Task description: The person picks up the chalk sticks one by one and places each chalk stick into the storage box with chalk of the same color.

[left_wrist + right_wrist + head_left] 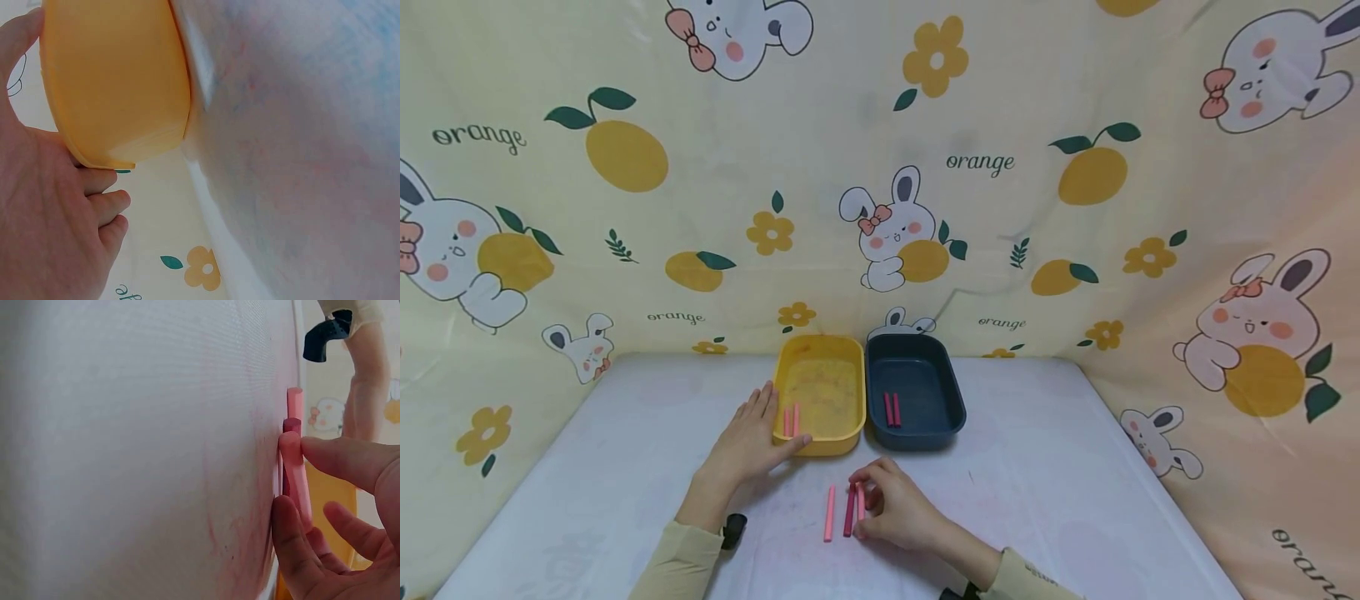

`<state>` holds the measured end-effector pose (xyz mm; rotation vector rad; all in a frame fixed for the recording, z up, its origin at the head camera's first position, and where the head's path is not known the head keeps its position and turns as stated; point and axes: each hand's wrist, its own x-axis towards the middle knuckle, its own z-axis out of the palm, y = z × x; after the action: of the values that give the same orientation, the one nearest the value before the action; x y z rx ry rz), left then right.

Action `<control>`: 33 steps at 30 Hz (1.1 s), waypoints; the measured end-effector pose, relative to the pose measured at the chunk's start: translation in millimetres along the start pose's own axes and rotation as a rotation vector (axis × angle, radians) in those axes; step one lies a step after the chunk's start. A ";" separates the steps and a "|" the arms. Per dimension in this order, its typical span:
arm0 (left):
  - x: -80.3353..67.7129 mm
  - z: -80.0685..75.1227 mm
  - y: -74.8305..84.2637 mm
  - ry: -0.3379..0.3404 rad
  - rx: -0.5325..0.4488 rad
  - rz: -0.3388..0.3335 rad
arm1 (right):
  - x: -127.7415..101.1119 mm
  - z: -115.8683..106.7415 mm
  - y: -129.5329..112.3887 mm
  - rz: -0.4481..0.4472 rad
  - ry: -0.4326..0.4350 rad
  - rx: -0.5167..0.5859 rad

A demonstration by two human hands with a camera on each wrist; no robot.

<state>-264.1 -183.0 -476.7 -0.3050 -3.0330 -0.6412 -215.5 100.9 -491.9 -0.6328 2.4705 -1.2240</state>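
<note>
Sticks are what I am sorting, light pink ones and dark pink ones. My right hand (898, 507) is down on the white table (1075, 492), close to me, and my fingers are pinching a light pink stick (295, 478) that lies flat there. Right beside it, touching or almost touching, lies a dark pink stick (849, 511). A little to the left of that one is another light pink stick (829, 514), lying by itself.

I think I am at the picking-up step. Next I would need to lift only the light one and not drag the dark one along, since they lie so close. Then it should go up and over into the yellow tray (818, 346), where two light pink sticks (792, 421) already lie. The dark blue tray (917, 346), touching the yellow one on the right, has two dark pink sticks (891, 409) in it.

My left hand (748, 442) lies flat and relaxed against the near left corner of the yellow tray, thumb on the rim, holding it steady. My right hand is bent low, wrist near the table, with thumb and fingertips squeezed on the stick.
</note>
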 end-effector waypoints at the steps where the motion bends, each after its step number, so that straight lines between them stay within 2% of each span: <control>1: 0.0 -0.1 -0.2 0.000 0.001 0.000 | -0.2 0.0 -0.1 0.000 0.002 0.006; 12: 0.2 0.5 -0.2 -0.016 0.006 -0.023 | -1.0 2.8 0.0 -0.018 0.047 0.073; 21: -1.0 -0.7 0.5 -0.009 -0.013 -0.008 | -2.0 3.6 -0.2 -0.016 0.070 0.109; 28: -0.7 0.6 -0.7 -0.002 -0.008 -0.004 | -3.4 4.9 0.1 -0.108 0.136 0.108; 33: -1.0 0.5 -1.5 0.005 -0.014 0.007 | -3.1 5.0 -1.5 -0.127 0.184 0.123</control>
<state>-263.3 -184.3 -477.9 -0.3137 -3.0227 -0.6618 -210.2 98.4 -493.4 -0.6805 2.5088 -1.5333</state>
